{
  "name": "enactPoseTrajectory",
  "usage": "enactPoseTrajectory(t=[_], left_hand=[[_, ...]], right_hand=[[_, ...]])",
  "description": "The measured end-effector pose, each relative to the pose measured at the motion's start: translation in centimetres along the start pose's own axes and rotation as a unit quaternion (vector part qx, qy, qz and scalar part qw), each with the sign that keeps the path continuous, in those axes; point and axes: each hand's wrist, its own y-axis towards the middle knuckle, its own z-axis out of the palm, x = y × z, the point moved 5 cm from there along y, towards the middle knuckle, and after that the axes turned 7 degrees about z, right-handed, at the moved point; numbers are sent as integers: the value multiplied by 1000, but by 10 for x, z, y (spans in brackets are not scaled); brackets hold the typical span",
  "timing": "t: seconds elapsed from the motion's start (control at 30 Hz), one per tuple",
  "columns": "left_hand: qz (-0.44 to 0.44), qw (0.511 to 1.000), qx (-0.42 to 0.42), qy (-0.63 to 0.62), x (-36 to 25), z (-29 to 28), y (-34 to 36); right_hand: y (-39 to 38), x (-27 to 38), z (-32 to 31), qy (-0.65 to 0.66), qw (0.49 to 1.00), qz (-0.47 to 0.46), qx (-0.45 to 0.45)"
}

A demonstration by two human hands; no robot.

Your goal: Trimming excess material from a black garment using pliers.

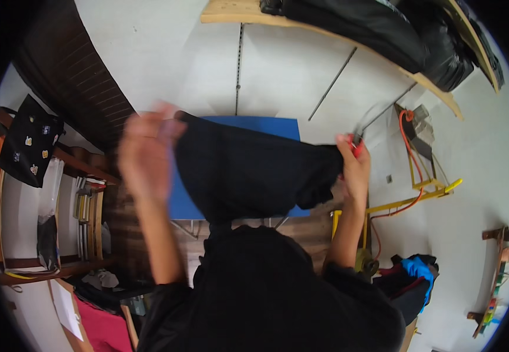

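one black cloth [248, 167] is spread in the air between the person's two bare hands, above the blue worktop [278, 126], its lower part reaching down toward the black shirt [260, 287]. the left grip [152, 152] is at the cloth's upper left corner, fingers bent, but motion blur smears it, so i cannot tell whether it pinches the edge or just sits beside it. the right grip [355, 167] is closed around a red-handled tool [357, 148], thumb side against the narrow right end of the cloth, which bunches into folds just below and left of it; how firmly those fingers hold the fabric is hard to tell. as for labels and writing, the black bag [24, 149] at far left carries several small coloured motifs, too small to make out, and the white sheet [65, 311] at lower left shows nothing i can read. up top, a wooden shelf [228, 12] bears black packages [348, 29], some in shiny plastic whose markings are too unclear to tell
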Motion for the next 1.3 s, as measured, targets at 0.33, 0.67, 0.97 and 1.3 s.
enactPoseTrajectory(t=[0.33,0.67,0.97,1.3], left_hand=[[-147,840,194,485,150,55,-111],[-208,965,-40,152,134,68,-82],[-253,811,306,429,134,75,-62],[7,800,254,543,102,84,-67]], right_hand=[[-36,9,56,23,985,5,170],[-63,-35,44,-31,980,-18,198],[-87,-41,5,-77,994,-81,16],[-79,-31,8,75,997,11,-2]])
